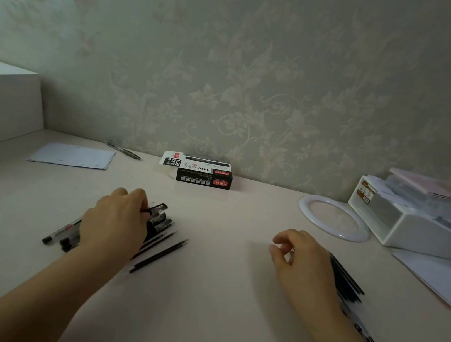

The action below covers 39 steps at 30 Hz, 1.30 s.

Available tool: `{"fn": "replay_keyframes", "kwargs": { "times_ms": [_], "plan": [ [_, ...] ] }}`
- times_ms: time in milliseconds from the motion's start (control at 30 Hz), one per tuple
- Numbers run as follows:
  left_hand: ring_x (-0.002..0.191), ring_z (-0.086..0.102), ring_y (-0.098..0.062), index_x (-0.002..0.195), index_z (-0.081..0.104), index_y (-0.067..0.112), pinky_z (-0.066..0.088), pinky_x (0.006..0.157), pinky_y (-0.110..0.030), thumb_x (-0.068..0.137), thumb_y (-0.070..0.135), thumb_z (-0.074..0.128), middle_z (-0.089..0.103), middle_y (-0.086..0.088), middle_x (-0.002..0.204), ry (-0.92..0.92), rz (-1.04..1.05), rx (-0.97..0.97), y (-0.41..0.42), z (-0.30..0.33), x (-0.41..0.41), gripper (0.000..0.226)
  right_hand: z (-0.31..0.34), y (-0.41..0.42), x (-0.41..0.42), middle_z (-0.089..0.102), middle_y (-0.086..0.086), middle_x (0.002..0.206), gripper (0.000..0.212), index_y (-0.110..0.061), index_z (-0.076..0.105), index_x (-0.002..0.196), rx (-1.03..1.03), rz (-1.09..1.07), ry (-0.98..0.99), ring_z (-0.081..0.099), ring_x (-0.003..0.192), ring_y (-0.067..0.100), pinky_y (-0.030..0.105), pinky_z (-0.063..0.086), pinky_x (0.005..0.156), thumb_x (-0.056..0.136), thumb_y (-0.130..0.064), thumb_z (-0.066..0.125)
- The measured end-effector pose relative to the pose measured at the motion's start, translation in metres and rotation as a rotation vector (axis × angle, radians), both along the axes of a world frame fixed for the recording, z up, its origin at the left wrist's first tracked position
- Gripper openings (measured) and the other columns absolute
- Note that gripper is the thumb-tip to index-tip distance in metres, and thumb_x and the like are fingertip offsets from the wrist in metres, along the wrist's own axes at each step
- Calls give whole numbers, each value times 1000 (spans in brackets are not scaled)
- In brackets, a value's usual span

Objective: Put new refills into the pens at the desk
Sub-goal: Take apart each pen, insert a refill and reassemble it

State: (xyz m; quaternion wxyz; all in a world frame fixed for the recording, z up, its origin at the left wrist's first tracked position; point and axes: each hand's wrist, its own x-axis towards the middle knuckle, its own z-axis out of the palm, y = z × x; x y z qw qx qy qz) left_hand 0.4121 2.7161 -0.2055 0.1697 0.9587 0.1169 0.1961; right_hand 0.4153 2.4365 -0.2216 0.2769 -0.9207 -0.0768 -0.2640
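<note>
My left hand (116, 220) lies over a cluster of black-capped pens (62, 234) on the pale desk and pinches a black pen cap (158, 208) at its far end. Thin black refills (159, 256) lie loose just right of that hand. My right hand (303, 260) hovers with loosely curled fingers over a bundle of dark refills and pens (348, 280); whether it holds something small is unclear. A black and white pen box (203, 175) stands open at the back by the wall.
A sheet of paper (74, 156) and a single pen (125, 150) lie at the back left beside a white cabinet (0, 102). A white ring (333, 216), a white organiser tray (421, 226) and loose papers (442, 279) fill the right side.
</note>
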Motion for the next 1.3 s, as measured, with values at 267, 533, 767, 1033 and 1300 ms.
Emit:
{"fn": "replay_keyframes", "kwargs": {
  "times_ms": [267,533,767,1033,1300],
  "plan": [
    [100,51,-26,112,57,21,45,75,-36,95,28,48,54,-4,107,75,30,86,0,-4,1,21,11,-21,-1,59,1,89,12,-15,62,91,-59,-255,129,57,80,21,33,47,69,88,-25,67],
    [89,54,-16,107,61,25,45,75,-29,90,33,57,56,5,98,-208,-282,45,-34,-3,-11,18,9,-20,-2,54,2,102,23,-16,61,95,-265,-314,301,57,96,23,33,46,78,90,-39,60],
    [68,54,-2,83,62,32,40,59,-11,87,32,61,57,15,72,-82,-612,-247,-69,-19,-25,4,6,-12,0,56,2,99,24,-16,62,93,-338,-231,283,58,95,22,35,46,79,97,-37,51],
    [59,61,-7,81,64,26,55,63,-30,90,45,57,68,4,71,35,-643,-613,-71,-23,-20,22,17,16,-6,50,-1,55,32,-9,59,75,874,232,548,44,47,9,21,40,49,99,-29,53],
    [54,58,-2,86,63,28,44,55,-14,94,35,53,67,8,70,29,-728,-453,-72,-20,-22,15,7,37,-15,69,11,77,13,0,63,97,875,486,669,61,64,14,22,49,57,96,-10,54]
  ]
}}
